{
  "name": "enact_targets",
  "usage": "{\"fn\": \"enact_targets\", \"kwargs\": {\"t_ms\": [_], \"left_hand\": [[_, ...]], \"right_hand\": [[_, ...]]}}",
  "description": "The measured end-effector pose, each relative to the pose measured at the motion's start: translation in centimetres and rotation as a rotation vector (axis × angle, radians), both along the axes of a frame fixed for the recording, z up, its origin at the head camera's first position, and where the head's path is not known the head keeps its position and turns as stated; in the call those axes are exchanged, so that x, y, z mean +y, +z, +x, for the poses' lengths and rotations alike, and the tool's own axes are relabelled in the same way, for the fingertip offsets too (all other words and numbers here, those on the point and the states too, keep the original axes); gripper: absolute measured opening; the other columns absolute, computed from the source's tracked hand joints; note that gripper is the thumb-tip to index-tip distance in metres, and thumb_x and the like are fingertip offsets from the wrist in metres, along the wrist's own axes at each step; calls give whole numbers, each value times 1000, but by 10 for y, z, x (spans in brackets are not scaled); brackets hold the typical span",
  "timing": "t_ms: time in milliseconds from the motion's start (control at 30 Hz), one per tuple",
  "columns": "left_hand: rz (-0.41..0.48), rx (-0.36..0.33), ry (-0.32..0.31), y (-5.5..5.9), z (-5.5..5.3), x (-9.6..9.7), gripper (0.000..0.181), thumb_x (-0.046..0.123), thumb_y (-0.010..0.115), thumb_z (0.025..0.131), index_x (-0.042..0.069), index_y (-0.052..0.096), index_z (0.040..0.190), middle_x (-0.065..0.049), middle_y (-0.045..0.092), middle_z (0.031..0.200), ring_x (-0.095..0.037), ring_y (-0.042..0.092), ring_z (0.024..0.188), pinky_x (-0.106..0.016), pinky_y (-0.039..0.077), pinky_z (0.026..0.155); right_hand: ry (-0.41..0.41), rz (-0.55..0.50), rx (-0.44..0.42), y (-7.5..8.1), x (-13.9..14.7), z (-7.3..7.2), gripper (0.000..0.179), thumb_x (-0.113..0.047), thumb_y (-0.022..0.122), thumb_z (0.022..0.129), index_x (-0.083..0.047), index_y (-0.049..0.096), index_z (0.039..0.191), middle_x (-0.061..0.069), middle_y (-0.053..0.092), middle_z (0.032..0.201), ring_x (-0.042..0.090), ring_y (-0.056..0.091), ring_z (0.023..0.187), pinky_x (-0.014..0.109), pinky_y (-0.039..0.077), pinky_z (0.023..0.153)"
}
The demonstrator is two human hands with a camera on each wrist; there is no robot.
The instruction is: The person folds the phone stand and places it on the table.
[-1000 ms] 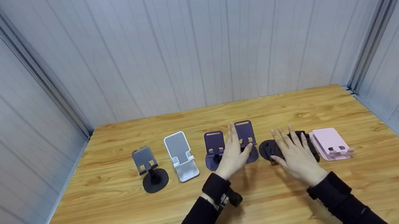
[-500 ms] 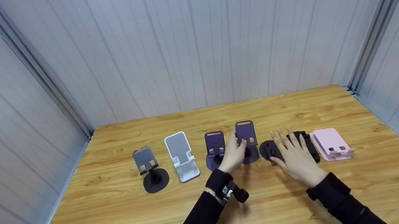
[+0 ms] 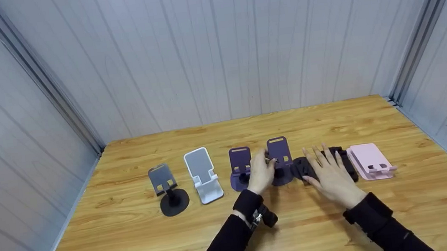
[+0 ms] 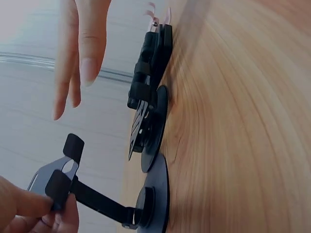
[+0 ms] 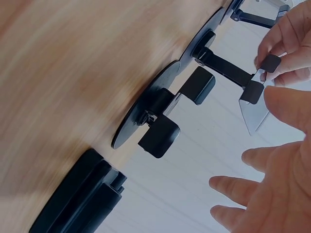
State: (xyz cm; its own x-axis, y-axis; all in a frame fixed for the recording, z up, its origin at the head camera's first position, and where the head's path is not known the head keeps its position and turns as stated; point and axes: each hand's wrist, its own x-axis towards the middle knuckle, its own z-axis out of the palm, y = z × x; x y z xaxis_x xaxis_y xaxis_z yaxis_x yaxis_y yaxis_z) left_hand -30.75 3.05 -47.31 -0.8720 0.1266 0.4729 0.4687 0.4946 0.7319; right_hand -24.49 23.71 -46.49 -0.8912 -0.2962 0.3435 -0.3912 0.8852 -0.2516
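My left hand (image 3: 262, 173) pinches the lower lip of a purple phone stand (image 3: 279, 149), which stands upright on its round base. In the left wrist view, thumb and fingers hold the stand's plate beside a black-padded hook (image 4: 58, 187). My right hand (image 3: 333, 180) hovers with spread fingers over a folded black phone stand (image 3: 300, 167) and a blocky black stand (image 3: 350, 165). The right wrist view shows that hand (image 5: 279, 179) apart from both. The purple stand's round base (image 5: 206, 41) lies against the folded black stand's round base (image 5: 138, 109).
Left of my left hand stands another purple phone stand (image 3: 240, 159). Farther left are a white phone stand (image 3: 200, 164) and a grey one (image 3: 162, 176). A folded pink stand (image 3: 370, 155) ends the row at right. Pale panel walls (image 3: 215, 50) enclose the wooden table (image 3: 136, 245).
My left hand has curled its fingers onto the right-hand purple stand. That stand has slid slightly right, towards the folded black one. My right hand has stayed almost still.
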Motion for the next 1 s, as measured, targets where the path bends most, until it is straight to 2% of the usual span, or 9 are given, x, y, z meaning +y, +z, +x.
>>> {"fn": "enact_targets", "kwargs": {"t_ms": [100, 300, 500, 667, 733, 800, 867, 933, 1000], "left_hand": [[51, -9, -36, 8, 3, -2, 8, -10, 71, 94, -6, 66, 98, -17, 71, 90, -27, 74, 82, -28, 61, 72], [83, 13, -58, 23, 10, -6, 7, -10, 71, 94, -7, 69, 101, -16, 72, 89, -27, 72, 80, -27, 59, 73], [153, 38, -103, 47, 21, -15, 12, -7, 72, 95, -9, 71, 107, -19, 74, 92, -29, 71, 82, -26, 58, 75], [188, 4, -159, 65, 32, -24, 19, -4, 73, 97, -9, 73, 115, -17, 75, 93, -28, 72, 83, -28, 59, 78], [198, -21, -182, 69, 35, -27, 21, -3, 73, 97, -9, 73, 117, -17, 75, 94, -29, 73, 85, -33, 61, 81], [201, -39, -200, 71, 37, -30, 22, -2, 73, 98, -9, 73, 119, -18, 75, 95, -30, 73, 86, -37, 61, 84], [205, -38, -219, 72, 39, -33, 23, -2, 72, 98, -9, 72, 119, -18, 75, 95, -31, 73, 87, -40, 61, 86], [209, -29, -242, 70, 41, -35, 23, -1, 72, 98, -9, 73, 120, -19, 76, 94, -29, 73, 85, -37, 61, 85], [211, -18, -264, 67, 41, -37, 23, -2, 72, 98, -9, 73, 120, -19, 75, 92, -26, 72, 84, -34, 61, 84]], "right_hand": [[7, -1, 2, -2, 0, -2, 66, -24, 67, 103, 4, 42, 158, 34, 37, 163, 58, 23, 153, 78, 18, 122], [27, -19, -7, -3, 1, -2, 68, -22, 68, 103, 5, 41, 158, 35, 36, 162, 59, 22, 153, 76, 18, 122], [59, -51, -39, -1, 2, -4, 72, -22, 70, 102, 9, 38, 158, 37, 35, 162, 59, 21, 153, 75, 21, 122], [109, -182, -103, 4, 1, -5, 70, -18, 67, 105, 13, 34, 159, 39, 36, 160, 61, 23, 152, 75, 23, 121], [137, -276, -161, 9, 0, -6, 68, -17, 63, 107, 13, 32, 160, 39, 36, 160, 59, 27, 151, 73, 25, 122], [171, -390, -258, 14, 0, -8, 65, -17, 57, 111, 12, 28, 161, 38, 38, 159, 57, 34, 149, 70, 29, 122], [209, -544, -403, 20, 0, -11, 65, -22, 51, 114, 10, 22, 164, 37, 38, 160, 54, 37, 149, 65, 33, 123], [250, -723, -549, 24, -1, -14, 65, -23, 45, 116, 10, 16, 165, 39, 38, 160, 50, 41, 148, 57, 37, 123], [276, -884, -676, 26, -1, -17, 67, -23, 41, 117, 10, 9, 165, 39, 36, 160, 40, 51, 145, 46, 42, 122]]}}
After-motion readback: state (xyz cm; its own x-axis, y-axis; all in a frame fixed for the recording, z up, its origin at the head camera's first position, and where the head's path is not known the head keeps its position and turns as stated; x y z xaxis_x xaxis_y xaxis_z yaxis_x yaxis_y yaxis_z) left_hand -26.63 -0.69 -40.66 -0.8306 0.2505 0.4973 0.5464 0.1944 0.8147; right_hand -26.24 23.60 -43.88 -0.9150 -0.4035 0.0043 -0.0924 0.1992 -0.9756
